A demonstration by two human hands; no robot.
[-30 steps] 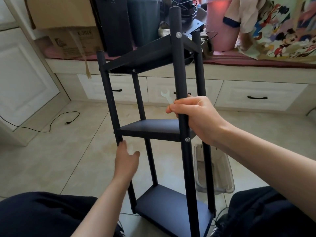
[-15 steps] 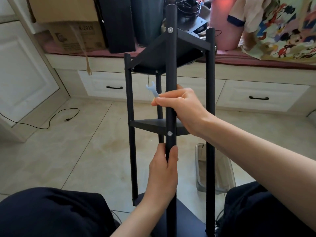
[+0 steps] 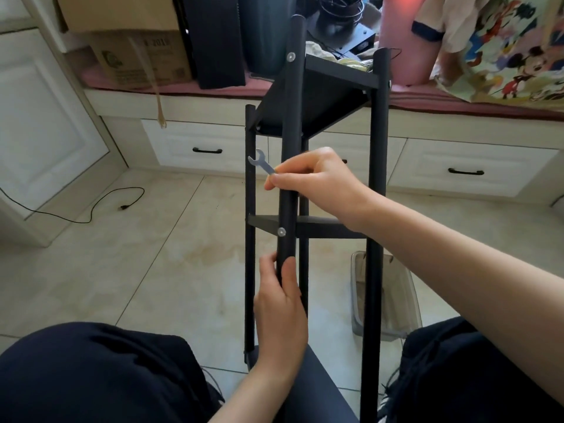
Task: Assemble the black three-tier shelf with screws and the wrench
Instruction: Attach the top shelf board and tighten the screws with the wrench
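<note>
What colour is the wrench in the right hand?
Silver, bare metal. The wrench sticks out of the right hand; head view shows it best.

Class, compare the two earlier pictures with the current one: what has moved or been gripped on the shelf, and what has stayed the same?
The shelf has been turned, so a post with silver screw heads now faces the person. The left hand left the far-left post and now grips this front post below the middle tier. Unchanged: the right hand still holds that post higher up with the small wrench pinched in it; the shelf stays upright.
</note>
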